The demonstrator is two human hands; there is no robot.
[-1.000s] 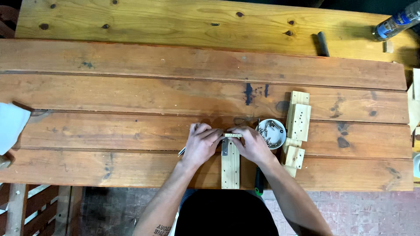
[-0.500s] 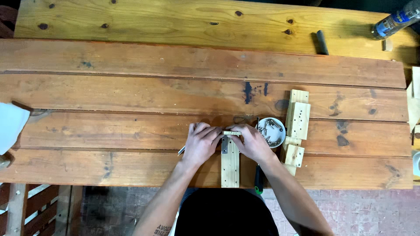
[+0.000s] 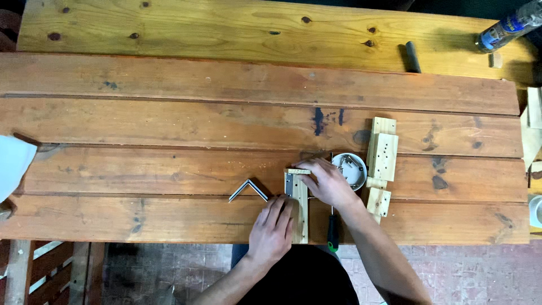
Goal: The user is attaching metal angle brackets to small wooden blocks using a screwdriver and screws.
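**A:** ok so what are the hands doing at the bench?

**B:** The left hand (image 3: 273, 227) lies flat, fingers stretched forward, palm down on the lower half of a narrow wood strip (image 3: 298, 213) that stands lengthwise at the near edge of the plank table (image 3: 169, 130). It's pressing, not gripping, fingers loose and uncurled. The right hand (image 3: 329, 183) comes in from the right with the wrist bent, fingertips pinched at a small metal hinge plate (image 3: 289, 184) on the upper left side of that strip. Can't tell if something tiny is between the fingers.

**A:** what's lying around it?

**B:** Just left of the left hand's fingertips there's a bent metal angle bracket (image 3: 248, 190), open side toward the person, lying free. Right behind the right hand sits a round white dish (image 3: 350, 170) with small metal bits in it, partly hidden by the knuckles. Beside that, a stack of pale wood blocks (image 3: 382, 149) with drilled holes, and a smaller block (image 3: 378, 202) below. A screwdriver (image 3: 333, 231) with a dark green-tipped handle lies under the right forearm, poking over the table edge.

**A:** surfaces?

**B:** Table is worn reddish planks with knots and dark stains; the far board is yellower. The strip and blocks are raw light wood, bracket and hinge are shiny steel. A bottle (image 3: 508, 25) lies at the far right corner.
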